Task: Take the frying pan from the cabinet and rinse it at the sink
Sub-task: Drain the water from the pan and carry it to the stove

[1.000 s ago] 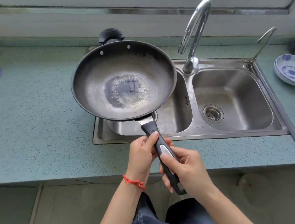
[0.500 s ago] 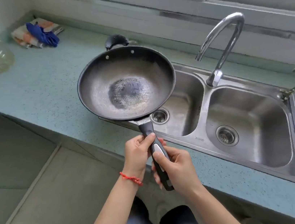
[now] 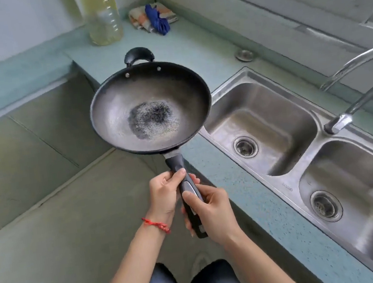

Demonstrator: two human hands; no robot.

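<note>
The black frying pan (image 3: 149,108) is held level in the air, its bowl over the counter corner and the floor, left of the sink (image 3: 301,161). A wet grey patch shows in its bottom. My left hand (image 3: 165,193) grips the upper part of the black handle. My right hand (image 3: 211,212) grips the lower part, just behind the left. The steel double sink has two basins, each with a drain. The curved tap (image 3: 360,90) rises between them on the right; no water runs from it.
The teal counter (image 3: 243,195) runs from near right to far left. A large yellowish plastic bottle (image 3: 102,16) and folded cloths (image 3: 153,17) stand at its far end. A round sink plug (image 3: 244,55) lies behind the left basin. Grey floor tiles (image 3: 34,210) spread to the left.
The view and the pan have swung left: the pan was over the left basin and is now left of the sink, over the counter corner and floor. Both hands kept their grip.
</note>
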